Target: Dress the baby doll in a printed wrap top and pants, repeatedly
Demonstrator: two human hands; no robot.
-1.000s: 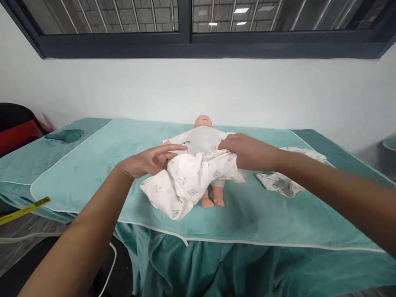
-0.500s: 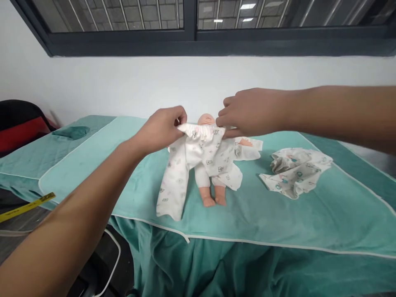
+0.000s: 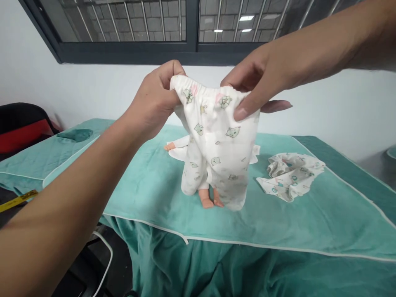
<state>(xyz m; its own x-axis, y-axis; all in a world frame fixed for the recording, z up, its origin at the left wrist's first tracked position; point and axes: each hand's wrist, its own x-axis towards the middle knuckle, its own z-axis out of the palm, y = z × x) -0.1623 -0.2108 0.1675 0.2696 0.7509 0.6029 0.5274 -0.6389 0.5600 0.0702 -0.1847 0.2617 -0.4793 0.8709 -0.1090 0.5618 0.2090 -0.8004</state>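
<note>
A small pair of white baby pants (image 3: 213, 140) with printed animal faces hangs upright in the air, its elastic waistband at the top. At one end of the waistband my left hand (image 3: 159, 99) is closed on the cloth. My right hand (image 3: 260, 80) grips the other end, the thumb on the front of the fabric. Behind the pants a baby doll (image 3: 206, 199) lies on its back in white clothing. Its feet and one hand show; the pants hide its head and body.
A crumpled printed white garment (image 3: 292, 175) lies to the right on the green bed cover (image 3: 148, 177). A red and black object (image 3: 24, 132) stands at the left, near a yellow strip (image 3: 18, 201). Behind the bed is a white wall with a dark-framed barred window (image 3: 130, 53).
Both hands have raised the pants up and nearer to me, off the doll. The pants now cover the doll's head, and my right hand has turned with its thumb in front.
</note>
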